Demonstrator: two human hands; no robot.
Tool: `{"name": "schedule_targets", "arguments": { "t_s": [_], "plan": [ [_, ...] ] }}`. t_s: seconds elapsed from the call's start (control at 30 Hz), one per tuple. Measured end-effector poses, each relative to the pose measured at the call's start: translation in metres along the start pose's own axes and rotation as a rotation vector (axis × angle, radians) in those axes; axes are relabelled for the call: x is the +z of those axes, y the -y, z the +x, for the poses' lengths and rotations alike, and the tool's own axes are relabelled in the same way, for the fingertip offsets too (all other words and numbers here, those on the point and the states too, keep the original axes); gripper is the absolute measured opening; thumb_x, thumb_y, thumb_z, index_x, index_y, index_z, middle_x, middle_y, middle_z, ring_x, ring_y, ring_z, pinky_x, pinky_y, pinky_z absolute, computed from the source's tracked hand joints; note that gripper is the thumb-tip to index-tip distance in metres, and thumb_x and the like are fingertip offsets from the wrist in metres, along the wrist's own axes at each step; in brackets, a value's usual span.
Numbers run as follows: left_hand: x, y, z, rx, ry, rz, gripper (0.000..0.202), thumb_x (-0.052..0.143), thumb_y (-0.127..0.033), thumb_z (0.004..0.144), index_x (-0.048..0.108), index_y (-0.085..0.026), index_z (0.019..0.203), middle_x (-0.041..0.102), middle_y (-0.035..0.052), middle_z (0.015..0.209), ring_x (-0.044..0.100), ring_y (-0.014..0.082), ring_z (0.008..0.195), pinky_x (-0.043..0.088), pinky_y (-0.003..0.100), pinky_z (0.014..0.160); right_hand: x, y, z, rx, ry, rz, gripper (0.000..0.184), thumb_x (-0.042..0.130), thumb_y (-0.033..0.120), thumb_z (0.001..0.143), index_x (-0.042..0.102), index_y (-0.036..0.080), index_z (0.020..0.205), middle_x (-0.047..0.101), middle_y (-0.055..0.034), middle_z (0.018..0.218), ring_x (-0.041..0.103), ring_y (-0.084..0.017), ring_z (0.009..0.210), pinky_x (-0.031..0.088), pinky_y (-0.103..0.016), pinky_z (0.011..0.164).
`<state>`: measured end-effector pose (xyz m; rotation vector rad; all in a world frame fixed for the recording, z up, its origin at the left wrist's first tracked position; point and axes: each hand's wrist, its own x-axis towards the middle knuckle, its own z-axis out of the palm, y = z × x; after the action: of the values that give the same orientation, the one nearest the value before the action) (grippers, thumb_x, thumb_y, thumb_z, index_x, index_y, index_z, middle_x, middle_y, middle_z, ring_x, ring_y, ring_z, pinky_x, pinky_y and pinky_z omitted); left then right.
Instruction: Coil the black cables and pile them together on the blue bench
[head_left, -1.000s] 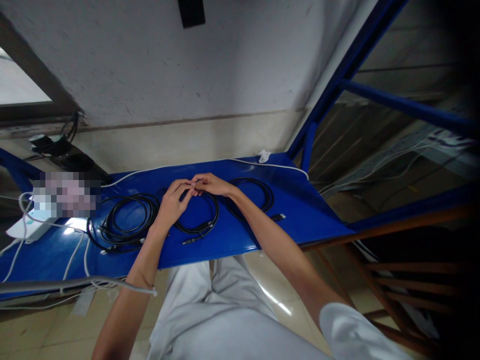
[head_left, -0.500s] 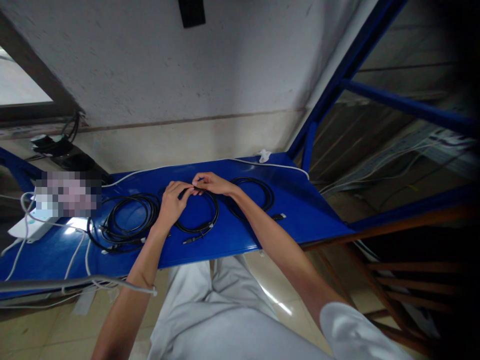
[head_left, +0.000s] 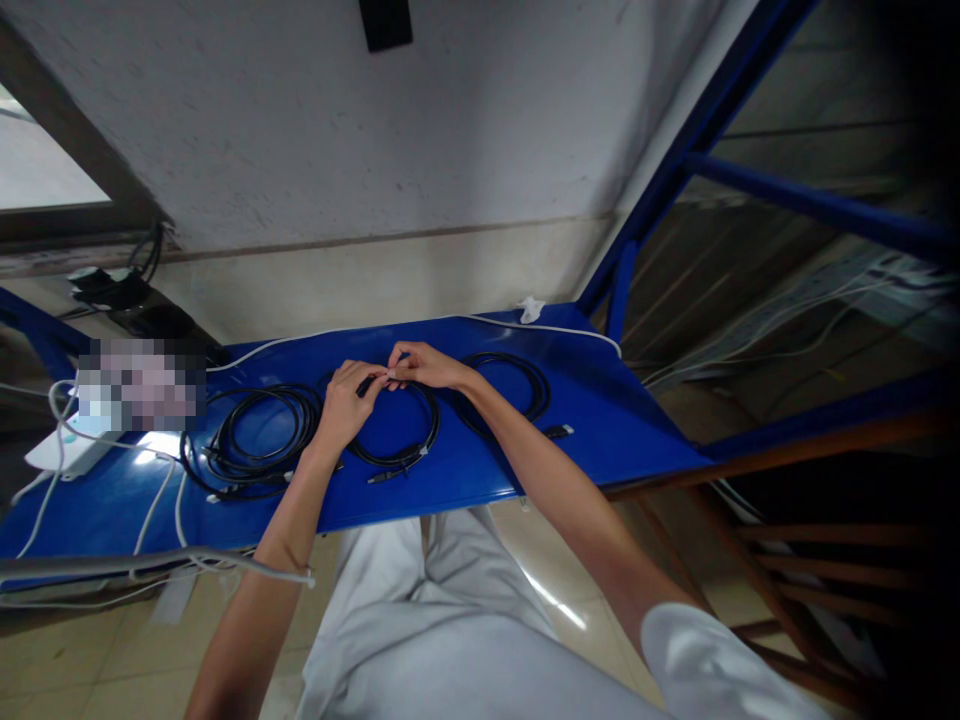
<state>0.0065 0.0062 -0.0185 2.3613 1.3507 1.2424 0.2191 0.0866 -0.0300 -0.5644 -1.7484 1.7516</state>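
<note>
A coiled black cable (head_left: 436, 420) lies on the blue tabletop, its plug (head_left: 381, 477) toward the front edge. At the coil's far side my left hand (head_left: 351, 398) has thumb and index finger pinched on it. Close against those fingertips, my right hand (head_left: 421, 367) pinches the same part of the coil. Whether a small tie is between the fingers is hidden. To the left is a thicker black cable coil (head_left: 262, 440), with several loops. Another black cable coil (head_left: 541, 385) rests to the right, partly behind my right forearm; its plug (head_left: 559, 431) points right.
The blue table (head_left: 630, 445) stands against a wall. A white power strip (head_left: 67, 452) and white cords (head_left: 176, 500) occupy its left end. Near the wall lies a crumpled white scrap (head_left: 531, 309). A grey tube (head_left: 187, 556) runs along the front left edge. Blue frame bars (head_left: 619, 290) rise at right.
Both hands stay at the far side of the middle coil, fingertips shifting only slightly. The coils have not moved on the table; the whole view has shifted a little.
</note>
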Motion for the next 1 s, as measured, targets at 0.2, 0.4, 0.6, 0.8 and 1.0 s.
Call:
{"name": "schedule_targets", "arguments": {
  "t_s": [0.2,0.4,0.6,0.8,1.0],
  "plan": [
    [0.001,0.001,0.001,0.029,-0.016,0.008,0.018,0.062,-0.034,0.105,0.076,-0.023,0.107,0.079,0.0061,0.104,0.068,0.0241,0.098,0.052,0.042,0.094,0.0,-0.001,0.0,0.023,0.059,-0.009,0.036,0.086,0.035,0.093,0.059,0.016,0.107,0.082,-0.006,0.089,0.08,-0.015,0.081,0.063,-0.024,0.074],
    [0.001,0.004,0.001,0.016,0.004,0.031,0.015,0.065,-0.031,0.103,0.077,-0.022,0.102,0.078,0.0058,0.098,0.068,0.0234,0.095,0.05,0.04,0.092,0.002,-0.005,0.001,0.037,0.054,-0.029,0.036,0.089,0.032,0.089,0.06,0.016,0.102,0.081,-0.005,0.084,0.078,-0.016,0.074,0.063,-0.025,0.07],
    [0.004,0.012,-0.003,0.084,0.028,0.052,0.014,0.065,-0.03,0.103,0.078,-0.023,0.102,0.079,0.006,0.1,0.068,0.0243,0.098,0.051,0.041,0.093,0.002,0.003,-0.003,0.07,0.004,-0.054,0.026,0.086,0.024,0.089,0.063,0.014,0.097,0.08,-0.0054,0.081,0.077,-0.015,0.073,0.063,-0.025,0.07],
    [0.003,0.008,-0.004,0.176,0.063,0.034,0.012,0.067,-0.027,0.102,0.077,-0.021,0.106,0.078,0.0076,0.108,0.067,0.0243,0.103,0.053,0.043,0.097,0.002,0.01,-0.004,0.095,-0.038,-0.03,0.018,0.082,0.015,0.088,0.067,0.013,0.097,0.08,-0.0052,0.083,0.075,-0.013,0.074,0.062,-0.023,0.072],
    [0.004,0.009,-0.004,0.208,0.121,0.067,0.012,0.073,-0.031,0.099,0.079,-0.023,0.105,0.076,0.0085,0.109,0.066,0.0253,0.103,0.053,0.044,0.095,0.003,0.009,-0.004,0.142,-0.046,-0.008,0.018,0.08,0.01,0.084,0.067,0.014,0.096,0.078,-0.0026,0.079,0.073,-0.012,0.071,0.059,-0.022,0.071]
  ]
}}
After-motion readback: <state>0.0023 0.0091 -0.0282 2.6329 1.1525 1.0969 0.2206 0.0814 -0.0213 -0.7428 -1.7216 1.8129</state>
